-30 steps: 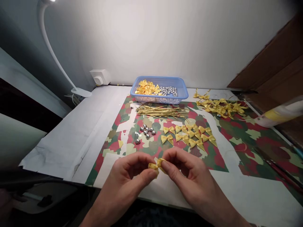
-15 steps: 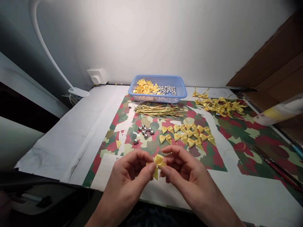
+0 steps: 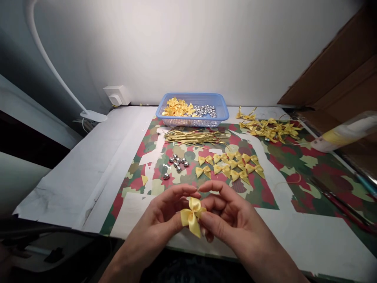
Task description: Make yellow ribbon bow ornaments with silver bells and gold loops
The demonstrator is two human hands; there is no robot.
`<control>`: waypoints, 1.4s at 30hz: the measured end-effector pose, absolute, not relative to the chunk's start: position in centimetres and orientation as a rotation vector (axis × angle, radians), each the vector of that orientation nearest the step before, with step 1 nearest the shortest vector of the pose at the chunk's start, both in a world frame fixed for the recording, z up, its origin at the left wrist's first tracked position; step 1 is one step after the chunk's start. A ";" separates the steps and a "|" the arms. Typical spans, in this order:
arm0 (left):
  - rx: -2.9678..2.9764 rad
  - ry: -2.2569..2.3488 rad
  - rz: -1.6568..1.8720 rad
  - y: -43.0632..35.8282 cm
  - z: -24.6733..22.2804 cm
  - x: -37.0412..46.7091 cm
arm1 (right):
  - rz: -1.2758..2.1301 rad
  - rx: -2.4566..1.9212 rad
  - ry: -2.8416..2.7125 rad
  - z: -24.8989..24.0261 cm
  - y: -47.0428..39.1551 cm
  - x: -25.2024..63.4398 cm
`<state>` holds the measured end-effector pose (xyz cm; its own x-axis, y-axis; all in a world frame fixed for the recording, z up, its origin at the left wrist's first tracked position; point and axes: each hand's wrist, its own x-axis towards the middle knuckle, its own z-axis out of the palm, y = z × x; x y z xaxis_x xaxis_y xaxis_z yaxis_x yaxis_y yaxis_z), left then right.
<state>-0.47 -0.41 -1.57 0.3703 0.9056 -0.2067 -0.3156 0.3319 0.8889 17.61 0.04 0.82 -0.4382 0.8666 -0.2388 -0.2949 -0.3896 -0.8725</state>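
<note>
A yellow satin bow (image 3: 193, 217) is held between both hands near the table's front edge, its loops and tails facing me. My left hand (image 3: 165, 218) grips the bow's left side, thumb against the ribbon. On the right side, my right hand (image 3: 228, 214) pinches it between thumb and fingers. Beyond the hands, several yellow bows (image 3: 231, 167) lie in rows on the patterned sheet. Left of them sits a small group of silver bells (image 3: 178, 162). Gold twist ties (image 3: 194, 137) lie in a bundle behind the bells.
A blue basket (image 3: 192, 122) with bows and bells stands by the wall. Tied bows (image 3: 272, 129) are heaped at the back right, near a plastic-wrapped roll (image 3: 344, 133). Scissors (image 3: 341, 204) lie far right. A white lamp (image 3: 55, 72) arches at the left.
The bow has turned and now shows its loops and tails more openly. My fingers have shifted around it, with the fingertips of both hands closer together. The view has moved slightly.
</note>
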 end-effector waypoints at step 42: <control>0.974 0.944 0.705 -0.5 -0.2 -0.2 | 1.781 -1.274 -1.498 0.2 0.4 20.5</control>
